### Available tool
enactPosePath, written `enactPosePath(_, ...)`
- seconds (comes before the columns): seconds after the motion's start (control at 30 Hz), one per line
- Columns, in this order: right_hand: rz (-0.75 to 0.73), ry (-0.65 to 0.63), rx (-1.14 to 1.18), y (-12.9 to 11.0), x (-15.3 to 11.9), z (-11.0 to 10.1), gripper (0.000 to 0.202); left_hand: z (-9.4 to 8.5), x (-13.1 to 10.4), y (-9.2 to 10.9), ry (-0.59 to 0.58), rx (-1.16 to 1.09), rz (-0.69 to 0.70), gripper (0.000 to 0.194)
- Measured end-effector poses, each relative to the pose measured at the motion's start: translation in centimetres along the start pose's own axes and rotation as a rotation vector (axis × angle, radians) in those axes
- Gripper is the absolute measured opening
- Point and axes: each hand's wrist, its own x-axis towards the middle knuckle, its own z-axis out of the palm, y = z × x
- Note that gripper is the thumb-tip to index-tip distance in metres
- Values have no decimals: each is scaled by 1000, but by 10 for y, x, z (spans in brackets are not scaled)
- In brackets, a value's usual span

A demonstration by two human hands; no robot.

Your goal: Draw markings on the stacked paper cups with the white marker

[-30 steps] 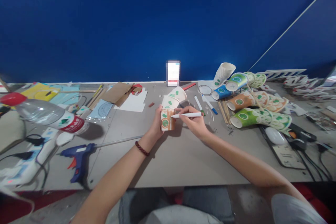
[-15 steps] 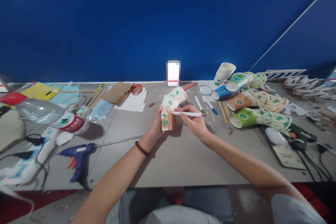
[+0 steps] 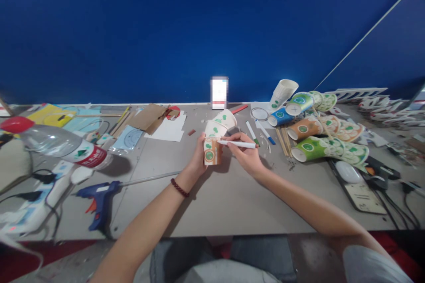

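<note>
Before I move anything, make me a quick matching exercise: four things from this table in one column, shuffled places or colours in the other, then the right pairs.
Things:
1. Hot glue gun
2. White marker with the reddish end
3. Plastic bottle
4. Central paper-cup stack

Places or colours:
A. Held in the right hand
B. Topped with a red cap
C. Held in the left hand
D. Mostly dark blue

Right pairs: 1-D, 2-A, 3-B, 4-C.
</note>
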Motion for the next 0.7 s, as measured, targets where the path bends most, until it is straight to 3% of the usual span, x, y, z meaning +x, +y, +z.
enactPosePath(0.7,-1,-4,-18,-3,-1,1,4,2,-1,-1,-29,6,47,50)
